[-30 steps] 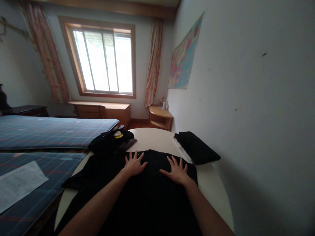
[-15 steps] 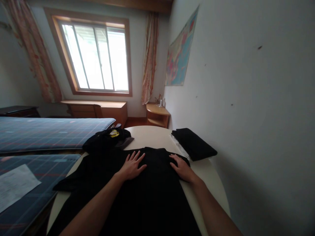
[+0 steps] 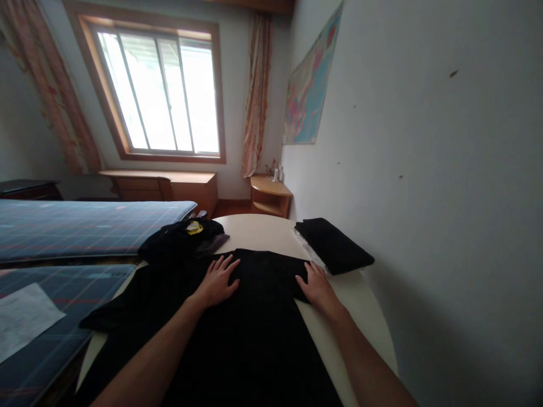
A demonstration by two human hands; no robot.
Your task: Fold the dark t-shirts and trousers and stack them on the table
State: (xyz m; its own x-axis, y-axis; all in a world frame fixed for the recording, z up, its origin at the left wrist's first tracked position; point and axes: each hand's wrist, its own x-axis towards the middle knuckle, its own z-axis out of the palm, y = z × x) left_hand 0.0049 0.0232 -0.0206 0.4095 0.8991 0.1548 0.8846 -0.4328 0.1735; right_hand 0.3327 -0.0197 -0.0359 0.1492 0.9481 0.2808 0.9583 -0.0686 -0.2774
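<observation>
A black short-sleeved shirt [image 3: 254,328] lies spread over the pale round table [image 3: 250,226], its collar end away from me. My left hand [image 3: 216,281] rests flat on its left shoulder area, fingers apart. On the right sleeve lies my right hand [image 3: 317,287], palm down with the fingers spread and the thumb pointing inward. Neither hand grips the cloth. Just beyond my right hand is a folded black garment [image 3: 333,246] with clear plastic under its edge. Past my left hand sits a crumpled dark cloth heap [image 3: 178,240] with a yellow patch.
Left of the table are plaid mattresses [image 3: 97,226], with a sheet of paper [image 3: 29,319] on the nearer one. A white wall [image 3: 445,226] runs close along the right. A desk [image 3: 190,183] and a corner shelf [image 3: 271,186] stand at the back.
My hands have moved apart, the left one leftward and the right one outward along the sleeve. The shirt's right sleeve now lies straighter, and its upper part has shifted slightly left.
</observation>
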